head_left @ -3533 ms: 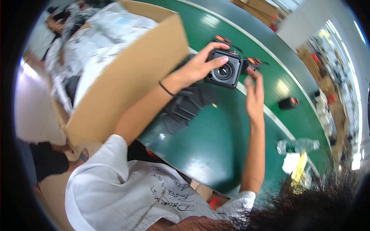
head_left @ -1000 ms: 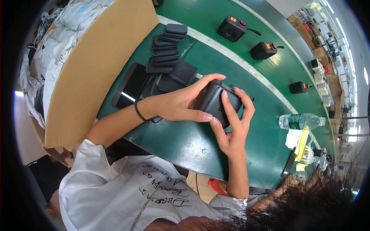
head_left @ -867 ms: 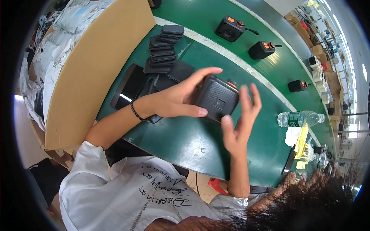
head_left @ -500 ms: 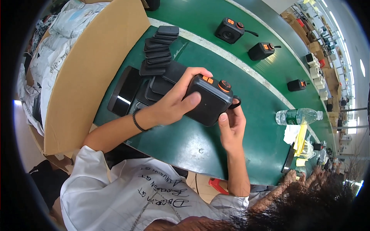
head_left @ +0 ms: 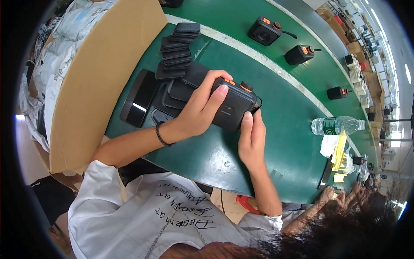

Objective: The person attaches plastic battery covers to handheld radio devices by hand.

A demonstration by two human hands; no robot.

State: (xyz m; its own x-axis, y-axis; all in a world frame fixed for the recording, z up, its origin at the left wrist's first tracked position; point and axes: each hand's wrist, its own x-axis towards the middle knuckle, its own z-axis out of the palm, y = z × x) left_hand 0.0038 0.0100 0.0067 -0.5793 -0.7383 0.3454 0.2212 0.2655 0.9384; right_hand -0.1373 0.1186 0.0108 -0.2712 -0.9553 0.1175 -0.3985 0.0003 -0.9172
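Above the green table, both my hands hold a black boxy device [head_left: 235,105] with orange buttons, an orange-ringed knob on top and a thin strap loop. Its flat black face is turned toward me. My left hand [head_left: 199,110] is closed round its left side, thumb near the top corner and fingers behind. On the lower right edge, my right hand [head_left: 252,136] grips with the thumb in front, close to the strap; its other fingers are partly hidden. Left of the device lie several flat black covers [head_left: 177,64], overlapping in a row, and larger black panels [head_left: 177,93].
A dark glossy slab [head_left: 140,99] lies beside a large cardboard box [head_left: 99,82] of wrapped bags. Similar devices [head_left: 265,31] stand on the green strip beyond the white line. At right are a plastic bottle [head_left: 336,126], yellow strips [head_left: 339,149] and another person's hands [head_left: 334,196].
The device has tilted and come slightly lower and left in my hands. My left thumb has slid up toward its top edge. The whole view has shifted slightly.
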